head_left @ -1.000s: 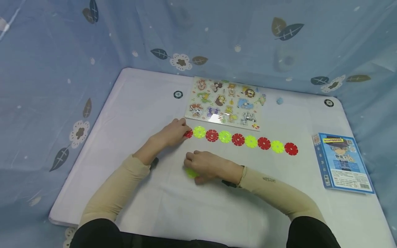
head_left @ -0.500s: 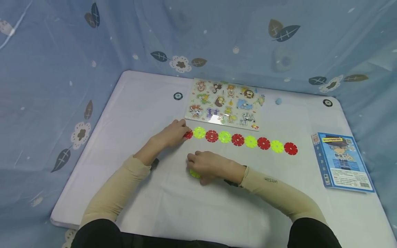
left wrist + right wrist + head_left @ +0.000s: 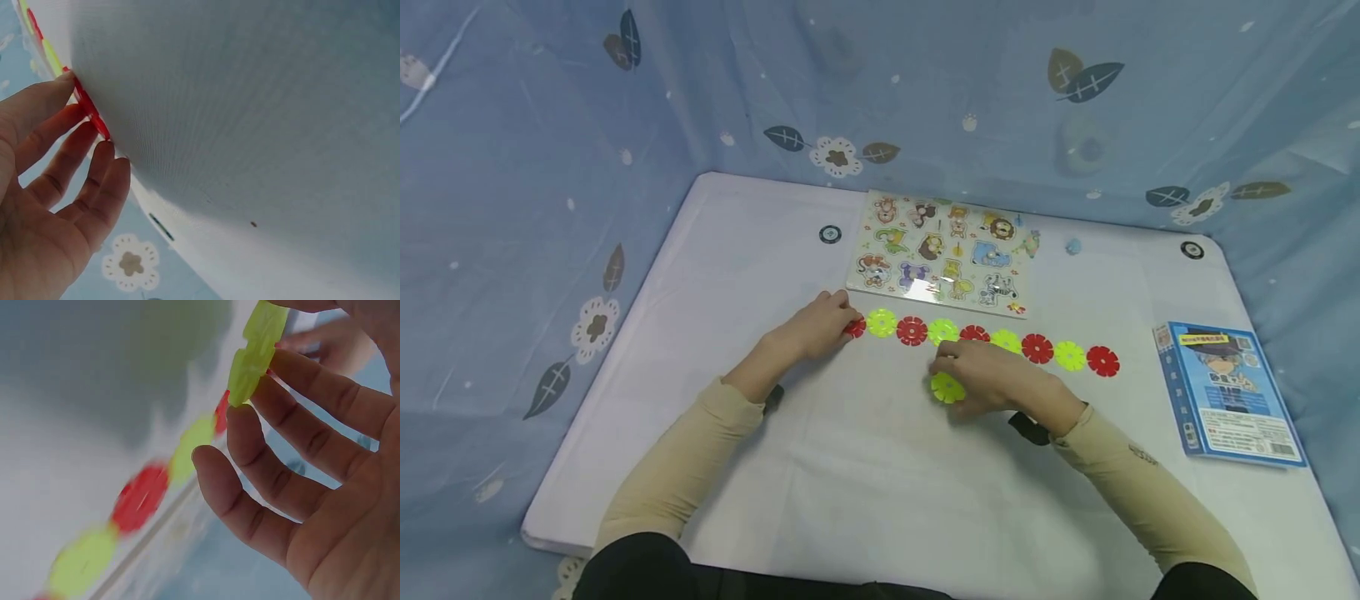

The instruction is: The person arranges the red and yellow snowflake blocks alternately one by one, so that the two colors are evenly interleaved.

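Observation:
A row of red and yellow-green notched plastic discs [image 3: 912, 331] lies edge to edge across the white table. My left hand [image 3: 816, 327] is at the row's left end, pinching the red interlocking disc [image 3: 90, 107] there between thumb and fingertips. Closer to me, in front of the row's middle, my right hand [image 3: 988, 375] holds a separate yellow-green interlocking disc [image 3: 947, 387]. Seen from the right wrist, that disc [image 3: 256, 353] stands apart from the row, held by the fingertips; the thumb is partly cut off. The right hand hides parts of a few discs behind it.
An animal picture board [image 3: 936, 292] lies just behind the row. A blue box [image 3: 1231, 396] is on the right side of the table. Two dark round markers and a small blue object [image 3: 1072, 247] lie toward the back, near the blue curtain [image 3: 970, 92].
My right hand has moved right and a little away from me with the yellow-green disc. My left hand keeps its place on the end red disc.

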The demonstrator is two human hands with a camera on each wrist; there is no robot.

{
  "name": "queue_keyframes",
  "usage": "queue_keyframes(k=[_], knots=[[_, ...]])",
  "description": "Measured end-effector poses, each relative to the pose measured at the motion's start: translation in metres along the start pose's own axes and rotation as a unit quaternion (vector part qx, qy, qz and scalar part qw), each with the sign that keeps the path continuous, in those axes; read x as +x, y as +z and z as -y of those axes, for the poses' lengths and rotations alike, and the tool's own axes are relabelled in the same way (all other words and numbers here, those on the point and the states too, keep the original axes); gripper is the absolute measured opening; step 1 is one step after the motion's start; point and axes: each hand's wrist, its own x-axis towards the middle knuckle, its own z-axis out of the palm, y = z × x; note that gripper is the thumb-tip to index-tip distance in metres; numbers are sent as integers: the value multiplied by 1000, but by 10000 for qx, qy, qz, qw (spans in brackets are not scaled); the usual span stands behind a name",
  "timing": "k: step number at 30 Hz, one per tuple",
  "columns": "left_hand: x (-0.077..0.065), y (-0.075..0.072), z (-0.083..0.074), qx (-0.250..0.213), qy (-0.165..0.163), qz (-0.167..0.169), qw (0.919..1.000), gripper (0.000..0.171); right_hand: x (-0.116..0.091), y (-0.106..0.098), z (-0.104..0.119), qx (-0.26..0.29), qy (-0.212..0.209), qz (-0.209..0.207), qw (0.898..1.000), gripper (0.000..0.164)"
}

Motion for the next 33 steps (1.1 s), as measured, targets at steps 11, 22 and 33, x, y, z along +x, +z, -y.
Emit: queue_keyframes(k=[11, 22, 33], knots=[[1, 2, 2, 38, 83, -32, 10000, 36, -81, -1, -73, 292, 1274, -558, 9899, 52], [1, 0, 1, -42, 36, -11, 10000, 36, -139, -4, -139, 156, 2473, -343, 9682, 58], [0, 0, 2, -47, 81, -42, 9999, 36, -150, 9, -172, -139, 2991, -189, 9539, 60]])
